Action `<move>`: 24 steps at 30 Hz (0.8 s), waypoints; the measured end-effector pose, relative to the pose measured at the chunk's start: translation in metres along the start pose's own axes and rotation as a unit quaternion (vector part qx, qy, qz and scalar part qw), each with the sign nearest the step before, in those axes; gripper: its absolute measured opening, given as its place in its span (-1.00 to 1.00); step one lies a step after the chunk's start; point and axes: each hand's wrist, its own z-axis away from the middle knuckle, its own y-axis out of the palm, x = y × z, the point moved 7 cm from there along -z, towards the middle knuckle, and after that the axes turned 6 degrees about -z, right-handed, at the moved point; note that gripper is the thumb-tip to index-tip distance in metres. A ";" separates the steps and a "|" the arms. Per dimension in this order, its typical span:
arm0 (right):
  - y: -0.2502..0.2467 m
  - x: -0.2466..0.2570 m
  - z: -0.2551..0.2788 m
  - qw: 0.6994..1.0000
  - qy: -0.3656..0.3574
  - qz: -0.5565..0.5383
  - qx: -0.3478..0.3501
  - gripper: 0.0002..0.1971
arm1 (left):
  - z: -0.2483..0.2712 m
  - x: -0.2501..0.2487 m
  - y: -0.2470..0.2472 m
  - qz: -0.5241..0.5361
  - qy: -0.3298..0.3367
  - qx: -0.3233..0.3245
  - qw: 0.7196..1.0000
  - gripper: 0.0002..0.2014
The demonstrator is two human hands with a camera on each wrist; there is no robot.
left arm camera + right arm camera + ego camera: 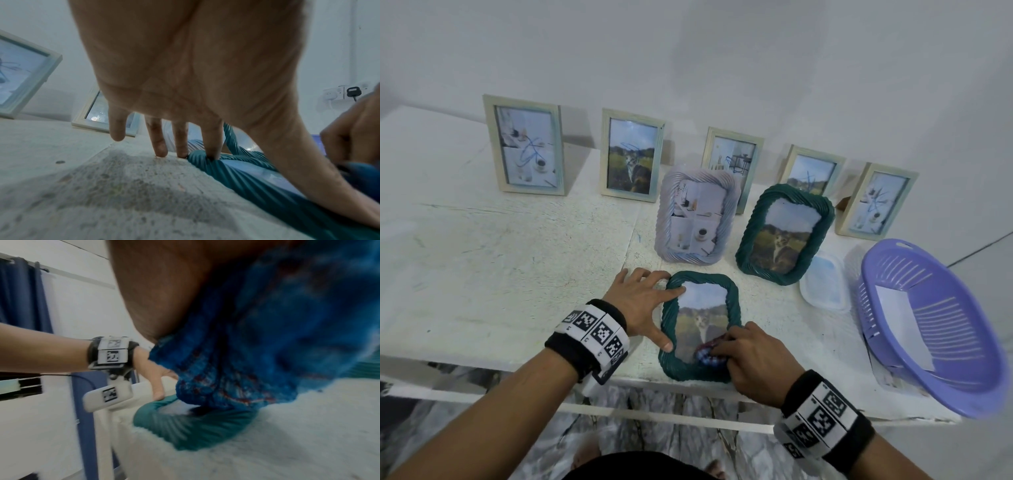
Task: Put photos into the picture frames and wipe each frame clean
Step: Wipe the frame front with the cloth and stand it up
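A dark green rope-edged frame point(732, 298) with a cat photo lies flat near the table's front edge. My left hand point(643, 301) rests spread on its left side, forefinger on the top rim and thumb on the left rim; the left wrist view shows straight fingers point(211, 142) pressing the green frame point(257, 183). My right hand point(753, 359) grips a bunched blue cloth point(707, 354) against the lower glass. In the right wrist view the blue cloth point(257, 345) fills the picture above the green frame point(191, 430).
A lilac rope frame point(695, 212) and a second green frame point(784, 233) stand just behind. Several pale frames point(525, 144) line the wall. A purple basket point(928, 329) holding a white sheet and a clear lid point(823, 284) sit at right. The table edge point(688, 404) is close.
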 end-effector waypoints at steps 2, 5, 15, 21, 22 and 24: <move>-0.008 -0.015 0.001 0.999 0.027 -0.037 -0.019 -0.48 | 0.000 0.000 0.001 0.003 0.000 -0.004 1.000 0.08; -0.028 -0.052 0.012 0.986 0.085 -0.107 -0.093 -0.56 | -0.001 0.000 0.002 0.009 0.002 -0.008 1.000 0.09; -0.109 -0.118 0.027 0.924 0.255 0.169 -0.230 -0.83 | -0.006 0.001 0.006 0.016 0.014 0.012 1.000 0.34; -0.095 -0.181 -0.015 0.908 0.367 0.149 -0.140 -0.50 | -0.003 -0.002 0.004 0.020 0.015 0.018 1.000 0.37; -0.092 -0.188 -0.020 0.911 0.373 0.106 -0.141 -0.48 | -0.003 -0.002 0.004 0.020 0.014 0.018 1.000 0.37; -0.082 -0.193 -0.023 0.915 0.381 0.029 -0.127 -0.54 | -0.003 -0.002 0.004 0.021 0.014 0.018 1.000 0.36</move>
